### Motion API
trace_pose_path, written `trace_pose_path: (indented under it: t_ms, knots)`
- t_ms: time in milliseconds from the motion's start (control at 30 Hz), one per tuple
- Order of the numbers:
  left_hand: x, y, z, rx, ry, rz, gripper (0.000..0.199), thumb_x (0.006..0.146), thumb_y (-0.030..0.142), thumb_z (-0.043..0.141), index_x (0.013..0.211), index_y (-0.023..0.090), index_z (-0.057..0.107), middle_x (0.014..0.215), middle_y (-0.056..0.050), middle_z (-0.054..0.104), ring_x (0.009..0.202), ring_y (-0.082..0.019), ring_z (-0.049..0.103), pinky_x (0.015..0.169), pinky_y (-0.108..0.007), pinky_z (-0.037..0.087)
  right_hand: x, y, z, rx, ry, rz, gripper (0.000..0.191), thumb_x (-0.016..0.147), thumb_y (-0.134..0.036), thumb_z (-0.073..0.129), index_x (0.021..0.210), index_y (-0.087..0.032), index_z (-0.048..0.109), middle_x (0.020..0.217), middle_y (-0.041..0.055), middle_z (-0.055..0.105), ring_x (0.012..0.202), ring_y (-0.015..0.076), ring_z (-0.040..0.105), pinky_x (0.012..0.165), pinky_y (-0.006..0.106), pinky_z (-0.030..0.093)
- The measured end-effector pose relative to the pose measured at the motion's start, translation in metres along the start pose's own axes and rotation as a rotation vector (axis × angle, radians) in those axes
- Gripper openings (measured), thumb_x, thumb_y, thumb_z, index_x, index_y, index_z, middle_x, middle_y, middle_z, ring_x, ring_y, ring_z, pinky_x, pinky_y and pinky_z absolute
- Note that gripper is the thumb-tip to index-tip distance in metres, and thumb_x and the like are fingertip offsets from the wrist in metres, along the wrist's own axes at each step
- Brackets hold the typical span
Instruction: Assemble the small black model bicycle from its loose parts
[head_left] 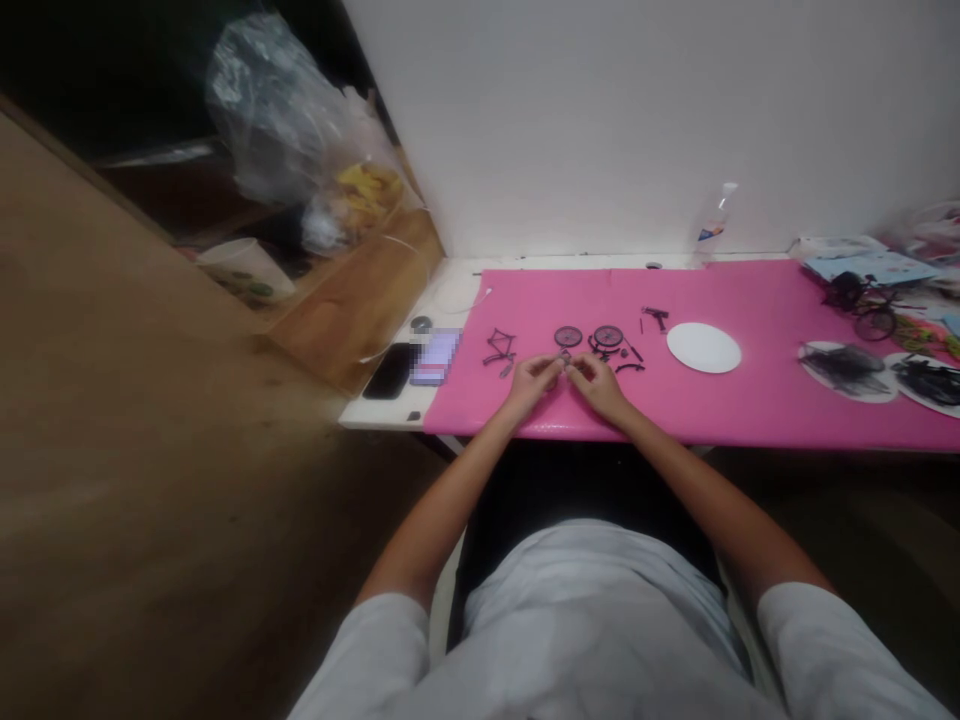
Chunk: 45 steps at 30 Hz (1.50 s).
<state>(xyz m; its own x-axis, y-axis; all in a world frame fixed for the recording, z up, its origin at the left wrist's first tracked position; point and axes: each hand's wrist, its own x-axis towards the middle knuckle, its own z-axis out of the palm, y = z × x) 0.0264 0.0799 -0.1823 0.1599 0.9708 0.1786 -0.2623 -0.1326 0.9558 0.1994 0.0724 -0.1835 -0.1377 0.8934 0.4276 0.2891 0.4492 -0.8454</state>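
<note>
My left hand (534, 382) and my right hand (598, 387) meet over the front of the pink-covered table (720, 415). Both are pinched around a small dark part (565, 357), too small to name. Just beyond my fingertips lie two miniature spoked wheels, one on the left (568, 337) and one on the right (607, 336). A tiny dark bicycle frame (500, 346) rests left of my left hand. Several thin black pieces (630, 367) are scattered beside my right hand, and another small black part (656, 319) lies farther back.
A white plate (703, 348) is to the right; beyond it are a plate of dark mesh (846, 370), a plate of black parts (930, 382) and an assembled miniature bicycle (862, 305). Two phones, one black (391, 371), one lit (436, 357), lie left. A clear bottle (716, 222) stands against the wall.
</note>
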Motion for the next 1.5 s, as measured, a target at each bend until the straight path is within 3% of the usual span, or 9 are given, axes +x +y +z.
trace_pose_path:
  t_ms: [267,567,933,1100,1233,1367,1500]
  knots:
    - [0.0004,-0.0010,-0.0016,0.016,-0.098,-0.034,0.057,0.078,0.053,0.089,0.117,0.013,0.079,0.077,-0.004,0.069,0.053,-0.006,0.042,0.052,-0.023,0.032,-0.0001,0.0005,-0.0005,0.099,-0.068,0.013,0.027,0.095,-0.046,0.055,0.082,-0.023,0.059,0.090,0.0041,0.066,0.091,0.0242,0.062,0.089,0.040,0.051]
    - [0.0011,0.0003,-0.0029,-0.037,-0.072,-0.057,0.045,0.077,0.050,0.089,0.101,0.013,0.080,0.069,-0.001,0.063,0.056,-0.007,0.044,0.054,-0.022,0.033,-0.0021,-0.0064,-0.0007,0.028,-0.061,-0.007,0.026,0.095,-0.046,0.058,0.086,-0.023,0.065,0.089,0.0046,0.068,0.086,0.0233,0.062,0.086,0.039,0.052]
    - [0.0023,-0.0048,-0.0046,-0.047,-0.067,-0.042,0.042,0.080,0.050,0.087,0.099,0.013,0.080,0.067,0.000,0.060,0.057,-0.007,0.045,0.055,-0.022,0.034,-0.0011,-0.0012,-0.0003,0.067,-0.094,-0.006,0.028,0.097,-0.046,0.058,0.090,-0.022,0.069,0.100,0.0056,0.073,0.096,0.0242,0.066,0.093,0.041,0.053]
    - [0.0021,-0.0036,-0.0044,-0.029,-0.072,-0.037,0.041,0.081,0.051,0.086,0.096,0.013,0.080,0.068,0.000,0.060,0.057,-0.007,0.046,0.056,-0.021,0.035,-0.0014,-0.0016,0.0009,0.058,-0.089,-0.002,0.027,0.096,-0.046,0.058,0.091,-0.022,0.069,0.098,0.0053,0.073,0.092,0.0235,0.066,0.090,0.040,0.053]
    - [0.0036,-0.0048,-0.0054,-0.054,-0.050,-0.040,0.042,0.080,0.051,0.087,0.095,0.013,0.079,0.069,0.000,0.060,0.057,-0.007,0.046,0.055,-0.022,0.036,-0.0027,-0.0051,0.0010,0.031,-0.034,-0.006,0.031,0.099,-0.049,0.057,0.097,-0.022,0.071,0.099,0.0064,0.073,0.092,0.0240,0.067,0.088,0.039,0.053]
    - [0.0063,-0.0075,-0.0063,-0.129,-0.015,-0.024,0.038,0.083,0.050,0.086,0.090,0.014,0.076,0.065,0.002,0.055,0.055,-0.007,0.046,0.054,-0.022,0.035,-0.0029,-0.0032,-0.0003,0.021,0.106,0.028,0.037,0.105,-0.052,0.048,0.105,-0.022,0.070,0.101,0.0074,0.073,0.096,0.0241,0.067,0.090,0.039,0.054]
    - [0.0080,-0.0085,-0.0059,-0.169,0.027,-0.015,0.039,0.082,0.050,0.087,0.080,0.014,0.071,0.062,0.003,0.050,0.054,-0.007,0.044,0.053,-0.022,0.035,-0.0018,0.0003,-0.0014,-0.017,0.243,0.023,0.029,0.104,-0.046,0.049,0.107,-0.023,0.066,0.111,0.0098,0.066,0.098,0.0234,0.065,0.087,0.038,0.056]
